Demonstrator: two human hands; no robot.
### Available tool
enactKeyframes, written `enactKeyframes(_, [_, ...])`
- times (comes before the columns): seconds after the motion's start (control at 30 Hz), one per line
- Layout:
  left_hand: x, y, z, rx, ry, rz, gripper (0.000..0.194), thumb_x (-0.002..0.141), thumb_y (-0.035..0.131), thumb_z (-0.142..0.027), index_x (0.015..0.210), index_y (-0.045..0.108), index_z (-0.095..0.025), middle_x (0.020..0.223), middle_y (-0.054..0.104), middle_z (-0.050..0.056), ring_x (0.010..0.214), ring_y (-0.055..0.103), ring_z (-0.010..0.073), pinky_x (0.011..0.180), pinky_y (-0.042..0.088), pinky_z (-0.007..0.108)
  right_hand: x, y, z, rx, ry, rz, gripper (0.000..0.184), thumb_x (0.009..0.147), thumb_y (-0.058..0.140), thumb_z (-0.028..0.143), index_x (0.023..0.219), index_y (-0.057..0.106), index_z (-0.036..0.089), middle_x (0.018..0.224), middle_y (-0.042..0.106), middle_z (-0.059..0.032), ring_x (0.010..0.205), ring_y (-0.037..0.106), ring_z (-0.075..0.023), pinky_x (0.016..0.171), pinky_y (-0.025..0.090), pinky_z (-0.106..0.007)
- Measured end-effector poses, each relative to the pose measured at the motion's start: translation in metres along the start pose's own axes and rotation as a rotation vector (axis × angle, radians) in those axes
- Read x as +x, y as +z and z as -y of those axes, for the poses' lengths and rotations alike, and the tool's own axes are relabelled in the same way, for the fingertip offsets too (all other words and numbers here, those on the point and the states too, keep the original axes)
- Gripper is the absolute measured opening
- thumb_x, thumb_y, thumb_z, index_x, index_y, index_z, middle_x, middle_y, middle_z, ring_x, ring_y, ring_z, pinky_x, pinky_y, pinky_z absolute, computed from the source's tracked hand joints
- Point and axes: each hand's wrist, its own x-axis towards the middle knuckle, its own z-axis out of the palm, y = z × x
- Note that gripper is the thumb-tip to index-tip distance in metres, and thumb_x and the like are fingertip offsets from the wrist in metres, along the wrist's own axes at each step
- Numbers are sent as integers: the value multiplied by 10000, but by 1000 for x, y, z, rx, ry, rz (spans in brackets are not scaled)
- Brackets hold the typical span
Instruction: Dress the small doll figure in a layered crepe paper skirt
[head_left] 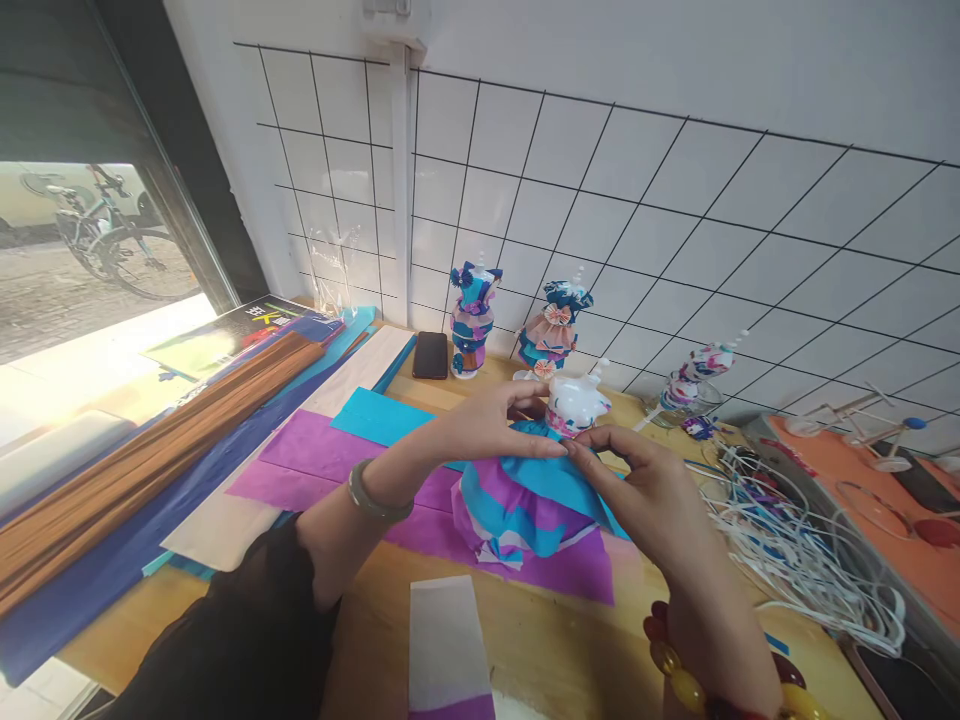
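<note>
Here in the head view, the doll (525, 505) stands on purple paper (577, 578) on the table (375, 640), right between both hands! The left hand (510, 425) curls around its neck, thumb pressed to the blue paper (551, 468); the right hand (649, 475) pinches that same paper at the front, thumb against forefinger. Behind, three dressed figures (474, 325) line the wall (517, 150); tangled cords (795, 545) lie rightward.

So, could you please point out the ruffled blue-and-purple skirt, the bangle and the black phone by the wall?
Ruffled skirt (525, 510): head view, on its striped front folds.
Bangle (370, 504): head view, on its band.
Black phone (430, 355): head view, mid-face.
</note>
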Motion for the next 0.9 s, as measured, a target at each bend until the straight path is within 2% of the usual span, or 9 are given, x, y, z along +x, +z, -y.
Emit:
enactKeyframes(0.13, [1, 3, -1, -27, -4, 6, 611, 761, 663, -259, 1323, 459, -134, 1147, 614, 129, 1086, 571, 220, 950, 418, 355, 0, 2, -3, 23, 16, 16, 236, 825, 569, 434, 790, 662, 220, 814, 676, -29, 697, 585, -182, 588, 428, -293])
enactKeyframes(0.23, [0, 2, -2, -20, 9, 16, 553, 764, 653, -255, 1282, 498, -135, 1151, 614, 121, 1076, 576, 221, 936, 421, 349, 0, 2, -5, 31, 9, 16, 230, 821, 577, 432, 790, 665, 222, 804, 672, -24, 700, 590, -181, 594, 436, -290])
enactKeyframes(0.4, [-1, -1, -5, 2, 0, -7, 485, 750, 656, -257, 1213, 555, -154, 1056, 650, 85, 1047, 587, 220, 912, 424, 336, -2, -1, -3, 13, -79, 13, 207, 828, 577, 404, 802, 677, 225, 777, 669, -19, 706, 591, -176, 624, 452, -288])
enactKeyframes(0.63, [-1, 1, -6, 43, 15, -15, 475, 747, 633, -214, 1213, 556, -163, 987, 658, 59, 991, 596, 193, 897, 430, 323, -3, -4, 2, 54, -194, 77, 181, 864, 551, 359, 836, 677, 233, 819, 698, -10, 765, 623, -169, 668, 475, -274])
enactKeyframes(0.9, [-1, 2, -5, 39, 35, 5, 512, 753, 613, -194, 1257, 525, -180, 1018, 652, 58, 993, 594, 188, 915, 423, 327, -4, -4, 2, 54, -200, 78, 143, 855, 582, 328, 854, 691, 235, 791, 692, 0, 719, 599, -148, 643, 455, -266])
